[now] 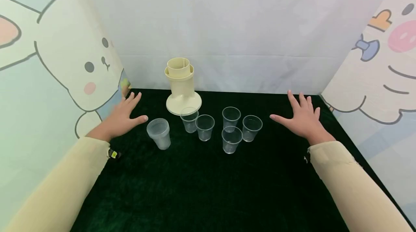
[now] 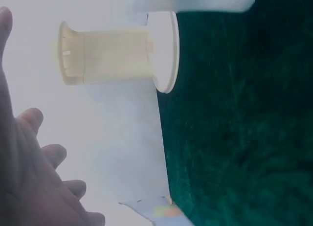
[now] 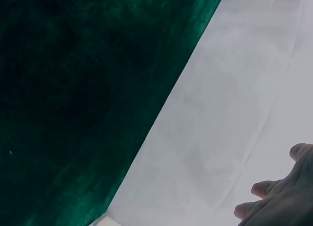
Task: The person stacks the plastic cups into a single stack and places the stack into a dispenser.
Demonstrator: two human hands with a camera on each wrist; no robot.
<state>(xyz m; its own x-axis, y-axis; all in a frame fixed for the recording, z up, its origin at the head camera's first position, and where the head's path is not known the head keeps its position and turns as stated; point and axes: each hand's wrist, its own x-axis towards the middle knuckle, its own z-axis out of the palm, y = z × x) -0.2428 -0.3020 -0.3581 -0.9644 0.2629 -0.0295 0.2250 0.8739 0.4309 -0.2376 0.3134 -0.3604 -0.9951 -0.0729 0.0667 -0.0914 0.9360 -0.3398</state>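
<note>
My left hand [image 1: 121, 118] is spread above the table's left side, holding nothing. Closest to it is a nested stack of clear plastic cups [image 1: 159, 132]; part of a blurred translucent shape shows along the top of the left wrist view. On the right, my right hand [image 1: 302, 118] is raised with its fingers apart and nothing in it. Between the hands stand several single plastic cups, among them one cup [image 1: 205, 128] near the middle, a front cup [image 1: 232, 140] and a right cup [image 1: 252, 128]. All stand upright, mouths up.
Behind the cups stands a cream cylindrical cup dispenser-like holder [image 1: 182, 89] on a round base. Dark green cloth [image 1: 208, 188] covers the table. A white curtain [image 1: 243, 26] closes the back, and cartoon-printed panels [image 1: 58, 62] flank both sides.
</note>
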